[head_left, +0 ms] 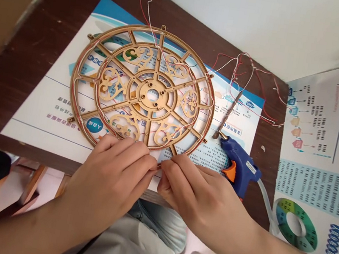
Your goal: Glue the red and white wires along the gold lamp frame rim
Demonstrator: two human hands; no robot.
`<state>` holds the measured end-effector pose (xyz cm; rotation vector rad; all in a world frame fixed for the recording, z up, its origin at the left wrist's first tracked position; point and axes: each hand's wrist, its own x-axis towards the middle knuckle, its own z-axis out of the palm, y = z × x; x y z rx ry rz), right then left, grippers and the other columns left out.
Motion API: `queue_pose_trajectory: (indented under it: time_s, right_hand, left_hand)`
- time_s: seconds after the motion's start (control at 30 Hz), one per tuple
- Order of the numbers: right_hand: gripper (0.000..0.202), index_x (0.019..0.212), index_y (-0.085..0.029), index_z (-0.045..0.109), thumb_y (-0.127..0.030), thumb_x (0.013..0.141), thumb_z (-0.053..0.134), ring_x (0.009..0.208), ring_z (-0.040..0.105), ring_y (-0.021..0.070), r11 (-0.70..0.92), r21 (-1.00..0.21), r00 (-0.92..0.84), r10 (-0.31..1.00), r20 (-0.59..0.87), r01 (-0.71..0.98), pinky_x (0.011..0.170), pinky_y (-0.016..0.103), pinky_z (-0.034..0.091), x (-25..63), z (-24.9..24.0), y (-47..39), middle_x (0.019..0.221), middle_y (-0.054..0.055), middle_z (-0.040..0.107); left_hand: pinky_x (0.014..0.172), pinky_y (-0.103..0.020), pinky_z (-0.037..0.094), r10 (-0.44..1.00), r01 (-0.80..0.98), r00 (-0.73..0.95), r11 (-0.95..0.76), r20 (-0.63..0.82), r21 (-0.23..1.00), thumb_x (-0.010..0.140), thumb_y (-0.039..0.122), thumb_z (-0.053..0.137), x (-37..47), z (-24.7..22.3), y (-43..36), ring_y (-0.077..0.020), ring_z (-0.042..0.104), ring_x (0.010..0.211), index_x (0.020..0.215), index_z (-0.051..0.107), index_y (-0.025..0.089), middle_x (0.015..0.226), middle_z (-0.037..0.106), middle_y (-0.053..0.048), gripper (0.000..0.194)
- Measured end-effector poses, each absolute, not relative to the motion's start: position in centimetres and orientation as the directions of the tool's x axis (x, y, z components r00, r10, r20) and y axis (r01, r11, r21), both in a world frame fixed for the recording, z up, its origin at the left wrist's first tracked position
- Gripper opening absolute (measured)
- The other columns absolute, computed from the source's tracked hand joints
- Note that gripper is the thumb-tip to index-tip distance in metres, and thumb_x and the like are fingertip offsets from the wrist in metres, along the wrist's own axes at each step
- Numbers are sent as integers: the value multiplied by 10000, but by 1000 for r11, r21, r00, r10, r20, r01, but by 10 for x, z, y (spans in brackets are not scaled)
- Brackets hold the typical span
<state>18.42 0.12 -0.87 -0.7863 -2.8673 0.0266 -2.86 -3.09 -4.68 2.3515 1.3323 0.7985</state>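
Both hands work at the near edge of a round gold-coloured frame (158,85), which lies flat on a printed sheet (47,103) on the dark brown table (52,31). Frame: hub with small holes, inner ring, outer ring, straight spokes, scrollwork panels between the spokes.

Left hand (114,170): back upward, fingers curled and drawn together, tips overlapping the near rim. Right hand (193,191): the same pinched posture, just beside the left. A thin reddish-brown strand shows in the narrow gap between the two — fingertips are hidden, so I cannot tell whether either grips this strand, the rim or both.

Red and white wiring (252,67) runs along the frame's rings and across the scrollwork on the right-hand side. One loose loop extends over the table past the far edge; a larger tangle spreads beyond the rim at upper right.

Right of frame: a blue glue gun (240,159) with an orange trigger (230,171), metal nozzle pointing toward the frame, pale cable (264,198) trailing off toward the near side. A dark, slender rod (232,109) lies on the sheet — lower end close to the nozzle, upper end near the tangle. A second printed sheet (317,167) occupies the far right.
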Motion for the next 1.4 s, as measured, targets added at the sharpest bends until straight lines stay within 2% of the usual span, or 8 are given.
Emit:
queue_pose_trajectory:
  time_s: [0.23,0.73,1.0,1.2,1.33,1.4]
  right_hand:
    - [361,811,-203,608,-42,1122,520,697,517,194,876,19,-872,476,116,481,570,377,329,184,-8,2,774,12,577]
    - [453,713,-211,589,-23,1111,481,618,333,180,819,-111,-803,574,157,564,510,347,320,180,-9,3,751,-6,452]
    - [344,832,-217,602,-67,1116,480,590,403,155,778,-154,-773,626,104,609,491,322,354,185,-9,5,776,-16,489]
    - [175,978,-211,565,-97,1088,493,613,528,138,696,-301,-720,693,45,651,553,289,470,197,-7,9,828,-15,551]
    - [229,943,-267,454,-66,1048,421,636,543,157,645,-426,-696,717,48,635,549,292,469,199,0,10,777,-26,534]
    - [254,935,-276,432,-75,1089,417,623,534,151,606,-482,-672,739,45,633,528,282,439,200,4,8,748,-41,518]
  left_hand:
    - [800,-428,361,866,685,400,-499,300,531,1178,148,462,-28,-45,-31,-221,589,859,978,651,195,923,704,-10,279]
    - [779,-430,365,868,675,383,-497,317,546,1161,123,484,-28,-44,-32,-216,590,835,952,671,191,902,715,-9,289]
    - [783,-433,361,865,678,377,-501,330,538,1154,120,508,-27,-46,-31,-218,589,844,952,673,185,910,717,-15,269]
    - [790,-437,350,863,677,400,-505,309,535,1157,129,512,-28,-48,-31,-224,594,865,969,662,194,927,708,-12,250]
    - [794,-437,350,864,681,399,-503,307,532,1159,140,513,-29,-47,-31,-232,602,876,984,656,197,937,709,-15,233]
    - [791,-434,352,865,680,393,-502,312,535,1155,137,521,-28,-47,-31,-230,604,872,984,649,197,932,709,-14,222]
